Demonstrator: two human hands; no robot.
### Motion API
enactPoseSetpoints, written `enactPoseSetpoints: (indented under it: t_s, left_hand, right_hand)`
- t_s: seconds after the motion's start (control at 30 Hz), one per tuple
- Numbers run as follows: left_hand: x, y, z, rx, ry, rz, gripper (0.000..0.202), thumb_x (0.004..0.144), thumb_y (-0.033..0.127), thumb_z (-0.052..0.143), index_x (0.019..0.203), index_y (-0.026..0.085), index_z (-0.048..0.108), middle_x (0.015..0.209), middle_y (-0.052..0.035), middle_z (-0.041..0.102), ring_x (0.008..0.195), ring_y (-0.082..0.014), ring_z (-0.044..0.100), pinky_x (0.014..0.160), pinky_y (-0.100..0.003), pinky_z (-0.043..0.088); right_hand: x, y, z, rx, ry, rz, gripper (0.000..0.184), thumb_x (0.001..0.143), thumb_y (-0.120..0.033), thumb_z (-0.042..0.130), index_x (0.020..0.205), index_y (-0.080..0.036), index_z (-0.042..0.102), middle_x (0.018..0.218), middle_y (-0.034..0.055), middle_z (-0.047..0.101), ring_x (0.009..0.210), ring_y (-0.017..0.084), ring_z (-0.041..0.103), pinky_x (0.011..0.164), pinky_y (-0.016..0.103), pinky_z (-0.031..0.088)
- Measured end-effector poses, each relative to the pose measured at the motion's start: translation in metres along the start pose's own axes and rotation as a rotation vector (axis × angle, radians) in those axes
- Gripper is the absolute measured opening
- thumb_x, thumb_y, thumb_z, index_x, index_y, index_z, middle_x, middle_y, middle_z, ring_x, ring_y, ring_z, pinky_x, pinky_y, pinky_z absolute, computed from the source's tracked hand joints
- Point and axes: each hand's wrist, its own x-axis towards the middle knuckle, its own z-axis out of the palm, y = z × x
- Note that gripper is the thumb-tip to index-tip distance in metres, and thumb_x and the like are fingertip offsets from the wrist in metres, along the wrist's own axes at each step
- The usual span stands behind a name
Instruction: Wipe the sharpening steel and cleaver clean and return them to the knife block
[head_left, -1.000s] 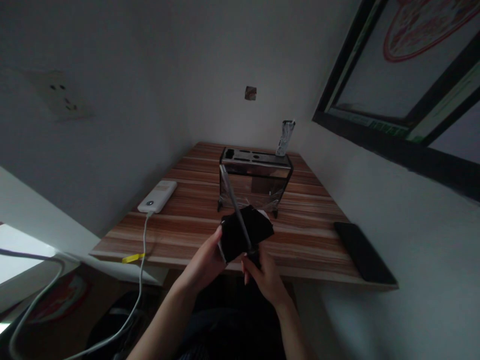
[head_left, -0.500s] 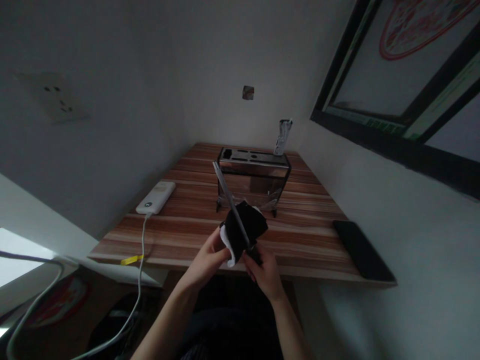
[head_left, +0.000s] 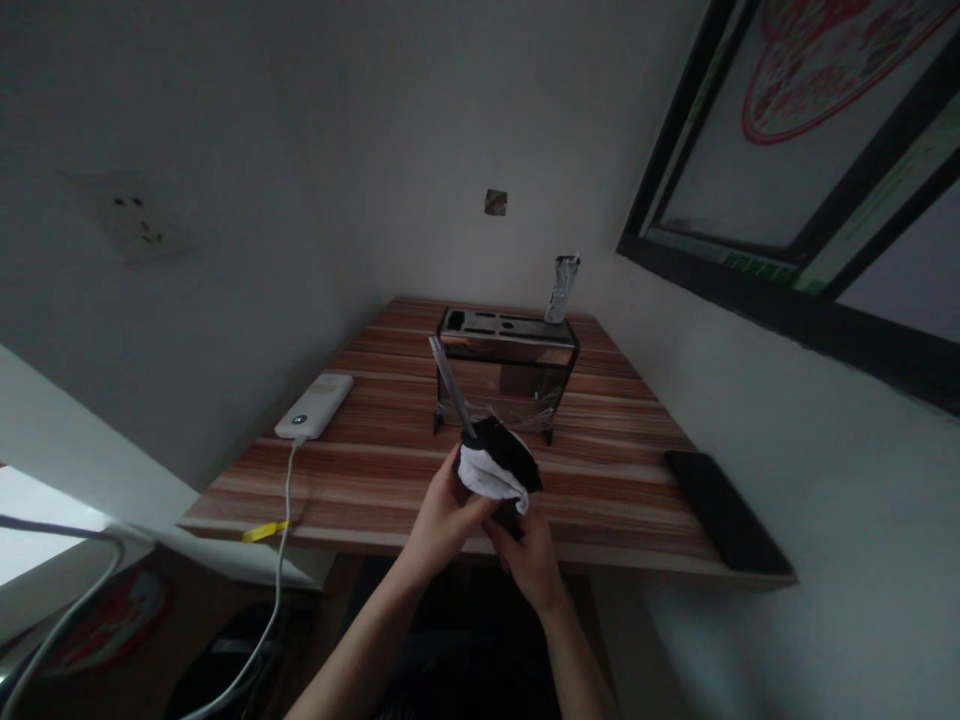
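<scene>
Left hand (head_left: 450,505) pinches the cloth (head_left: 495,468) round the knife (head_left: 450,385), right hand (head_left: 532,560) gripping its handle; best wipe away from the edge

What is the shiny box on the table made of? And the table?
The box looks like polished metal: its front mirrors the tabletop's stripes. The table looks like wood or wood-print laminate, with stripy brown grain; I cannot tell which.

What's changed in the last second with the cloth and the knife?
The left hand has folded the cloth around the lower blade of the knife, white side outward; before it lay spread behind the blade. The right hand still grips the handle. Rack and power bank unmoved.
</scene>
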Motion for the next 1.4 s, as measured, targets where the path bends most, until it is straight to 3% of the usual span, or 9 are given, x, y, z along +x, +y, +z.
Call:
enactPoseSetpoints:
  t_s: [0.2,0.37,0.63,0.73,0.93,1.07,1.13,1.23,1.4]
  left_hand:
    - [0.005,0.001,0.007,0.099,-0.007,-0.050,0.035,0.060,0.017,0.069,0.093,0.014,0.060,0.099,-0.0101,0.069,0.098,-0.0256,0.062,0.087,-0.033,0.048]
    - [0.006,0.002,0.015,0.045,0.025,0.036,0.050,0.062,0.018,0.070,0.109,0.014,0.053,0.110,-0.0109,0.065,0.103,-0.0240,0.060,0.090,-0.031,0.046]
    - [-0.001,0.007,0.013,0.185,0.017,0.112,0.048,0.076,0.027,0.060,0.122,0.017,0.049,0.118,-0.0084,0.061,0.111,-0.0206,0.055,0.095,-0.026,0.041]
    - [-0.002,0.009,0.012,0.222,0.023,0.095,0.040,0.080,0.032,0.056,0.116,0.016,0.055,0.119,-0.0079,0.061,0.115,-0.0214,0.052,0.098,-0.026,0.037]
    - [0.001,0.001,0.004,0.067,0.157,-0.009,0.035,0.080,0.040,0.052,0.104,0.015,0.062,0.111,-0.0068,0.064,0.111,-0.0240,0.054,0.091,-0.028,0.042]
    - [0.000,-0.002,-0.003,0.137,0.297,-0.093,0.028,0.075,0.037,0.057,0.092,0.016,0.065,0.109,-0.0074,0.064,0.108,-0.0236,0.054,0.085,-0.024,0.044]
    - [0.000,0.001,-0.003,0.099,0.335,-0.078,0.034,0.076,0.042,0.055,0.095,0.015,0.064,0.108,-0.0072,0.064,0.108,-0.0230,0.054,0.084,-0.024,0.044]
    - [0.002,0.011,0.002,-0.004,0.262,-0.035,0.046,0.074,0.050,0.058,0.105,0.015,0.061,0.104,-0.0060,0.065,0.101,-0.0213,0.058,0.081,-0.024,0.045]
    - [0.008,0.014,0.008,-0.020,0.164,0.078,0.047,0.074,0.045,0.062,0.112,0.018,0.058,0.108,-0.0059,0.065,0.098,-0.0194,0.060,0.083,-0.025,0.046]
  right_hand:
    - [0.005,0.003,-0.009,-0.004,0.028,-0.029,0.032,0.076,-0.049,0.060,0.077,-0.017,0.065,0.048,-0.0019,0.052,0.050,0.014,0.051,0.041,0.020,0.035]
    - [0.005,0.008,-0.009,0.060,-0.032,0.005,0.031,0.078,-0.047,0.058,0.073,-0.016,0.060,0.042,-0.0069,0.042,0.037,0.008,0.037,0.035,0.018,0.027]
    - [0.003,0.004,-0.011,0.191,-0.133,0.070,0.032,0.079,-0.049,0.055,0.080,-0.017,0.053,0.043,-0.0105,0.037,0.033,0.004,0.029,0.034,0.016,0.024]
    - [0.004,0.005,-0.013,0.194,-0.157,0.080,0.031,0.080,-0.048,0.053,0.084,-0.017,0.052,0.046,-0.0103,0.038,0.035,0.005,0.030,0.034,0.016,0.025]
    - [0.004,0.002,-0.013,0.135,-0.159,0.061,0.027,0.084,-0.045,0.050,0.083,-0.018,0.048,0.050,-0.0100,0.040,0.037,0.005,0.034,0.037,0.017,0.029]
    - [0.003,0.005,-0.013,0.117,-0.187,0.029,0.029,0.087,-0.046,0.045,0.089,-0.018,0.048,0.047,-0.0105,0.041,0.034,0.006,0.035,0.036,0.017,0.027]
    - [0.003,0.008,-0.013,0.073,-0.183,0.013,0.030,0.087,-0.047,0.046,0.090,-0.017,0.049,0.045,-0.0108,0.040,0.032,0.006,0.035,0.035,0.017,0.027]
    - [0.004,0.011,-0.013,0.003,-0.172,-0.010,0.031,0.087,-0.048,0.046,0.087,-0.017,0.051,0.044,-0.0102,0.041,0.032,0.006,0.036,0.037,0.017,0.028]
    - [0.005,0.014,-0.009,-0.082,-0.154,-0.085,0.031,0.088,-0.048,0.045,0.084,-0.018,0.053,0.044,-0.0084,0.042,0.036,0.008,0.040,0.042,0.020,0.032]
